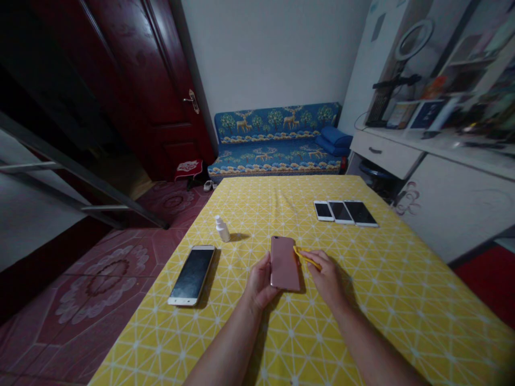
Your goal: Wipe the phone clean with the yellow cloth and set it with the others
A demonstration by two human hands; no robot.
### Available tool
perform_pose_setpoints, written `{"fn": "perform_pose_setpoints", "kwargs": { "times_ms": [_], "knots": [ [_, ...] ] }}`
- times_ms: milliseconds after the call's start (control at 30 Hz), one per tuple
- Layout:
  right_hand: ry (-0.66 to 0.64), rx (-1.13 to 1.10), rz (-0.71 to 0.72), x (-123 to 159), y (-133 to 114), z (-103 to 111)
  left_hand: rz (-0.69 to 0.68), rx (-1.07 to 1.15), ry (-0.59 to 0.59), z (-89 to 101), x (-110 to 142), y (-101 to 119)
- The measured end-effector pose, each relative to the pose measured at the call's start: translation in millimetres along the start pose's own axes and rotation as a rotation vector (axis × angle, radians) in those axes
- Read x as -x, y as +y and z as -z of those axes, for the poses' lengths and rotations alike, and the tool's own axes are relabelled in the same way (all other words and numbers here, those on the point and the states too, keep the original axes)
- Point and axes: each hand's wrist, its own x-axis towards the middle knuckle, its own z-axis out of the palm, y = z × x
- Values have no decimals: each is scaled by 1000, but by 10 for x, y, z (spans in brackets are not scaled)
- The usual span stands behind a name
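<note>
The left hand (261, 282) gripped a rose-gold smartphone (285, 264) by its edge, while the right hand (326, 279) pinched a yellow cloth (306, 257) against it, the cloth half-buried in the fingers. Farther along the yellow-patterned counter (382, 316) lay another phone (192, 274), a small white bottle (222, 229) and three more phones (345, 213) — beyond, a blue sofa (277, 140) sat in dim light.

The smartphone (285, 264) is rose-gold, the small cloth (306, 257) yellow, the tablecloth (374, 321) yellow with a white triangular lattice, and the sofa (277, 126) blue with golden deer and green trees
</note>
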Motion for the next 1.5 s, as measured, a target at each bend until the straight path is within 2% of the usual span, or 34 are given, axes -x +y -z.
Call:
{"fn": "perform_pose_setpoints", "kwargs": {
  "times_ms": [133, 233, 367, 433, 500, 600, 733, 933, 1067, 1167, 1300, 1500],
  "knots": [
    [-41, 119, 19, -11, -106, 48, 4, 10, 28, 2, 4, -7],
    [-10, 132, 57, -20, -149, 66, 7, 16, 49, -2, 2, -13],
    [-13, 142, 77, -10, -101, 45, -2, 12, 118, -28, -5, -55],
    [-25, 123, 62, 0, -67, 31, -63, -6, 150, -53, -4, -101],
    [-32, 92, 21, 5, -59, 26, -163, -38, 136, -82, 1, -155],
    [-61, 78, -77, 0, -99, 31, -275, -106, 54, -113, 15, -219],
    [-110, 9, -178, -5, -126, 18, -292, -225, 35, -107, 30, -241],
    [-36, -109, -313, 5, -105, 19, -303, -409, -20, -79, 4, -233],
    [14, -168, -391, 5, -140, 90, -388, -553, 25, -40, -67, -228],
    [14, -218, -414, 16, -130, 112, -480, -701, 140, 26, -108, -198],
    [-24, -282, -465, 33, -97, 90, -654, -1069, 295, 104, -85, -122],
    [-9, -253, -451, 37, -96, 92, -772, -1527, 322, 56, 75, -45]
  ]
}}
